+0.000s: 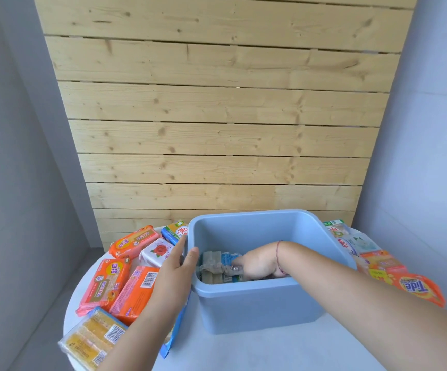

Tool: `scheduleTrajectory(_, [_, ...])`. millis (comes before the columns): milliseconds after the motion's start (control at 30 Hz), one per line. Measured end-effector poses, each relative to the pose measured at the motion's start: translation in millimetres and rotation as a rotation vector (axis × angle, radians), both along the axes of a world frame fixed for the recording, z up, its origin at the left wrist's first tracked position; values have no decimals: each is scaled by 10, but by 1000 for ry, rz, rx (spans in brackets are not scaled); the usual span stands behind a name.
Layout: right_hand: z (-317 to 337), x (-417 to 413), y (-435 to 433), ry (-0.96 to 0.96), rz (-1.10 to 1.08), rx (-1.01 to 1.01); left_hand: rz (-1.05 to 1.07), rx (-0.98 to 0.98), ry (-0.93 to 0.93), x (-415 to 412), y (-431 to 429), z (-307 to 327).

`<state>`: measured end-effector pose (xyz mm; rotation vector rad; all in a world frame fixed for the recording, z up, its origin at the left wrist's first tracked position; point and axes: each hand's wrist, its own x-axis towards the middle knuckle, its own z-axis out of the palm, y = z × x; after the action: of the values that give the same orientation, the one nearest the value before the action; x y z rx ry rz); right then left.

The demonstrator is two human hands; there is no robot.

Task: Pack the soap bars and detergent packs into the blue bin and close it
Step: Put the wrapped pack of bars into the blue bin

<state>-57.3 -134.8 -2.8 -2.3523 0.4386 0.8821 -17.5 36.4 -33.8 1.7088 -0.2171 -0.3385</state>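
Packing is only begun: your right hand [261, 265] is deep in the blue bin [257, 301], fingers closed on a blue-and-white pack [231, 259] lying on the bin floor. Your left hand [175, 266] steadies the bin's left rim, thumb curled over it. Next, I judge, you let go and lift clear of the rim. Soap bars [134, 241] crowd the table's left edge, the Tide pack [417, 289] overhangs the right; no lid shows.

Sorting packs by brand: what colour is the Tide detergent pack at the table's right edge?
The Tide detergent pack is orange with a yellow logo circle, seen in the head view.
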Motion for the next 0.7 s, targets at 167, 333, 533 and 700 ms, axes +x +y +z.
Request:
scheduleTrajectory(167, [31, -76, -163, -13, -174, 83, 7, 4, 13, -6, -3, 20])
scheduleTrajectory(333, [18, -79, -157, 19, -164, 74, 10, 11, 9, -4, -7, 9])
scheduleTrajectory(533, [-42, -23, -84, 48, -125, 134, -8, 27, -6, 2, -12, 7])
scheduleTrajectory(700, [178, -136, -6, -83, 125, -249, 12, 1, -33, 16, 19, -9])
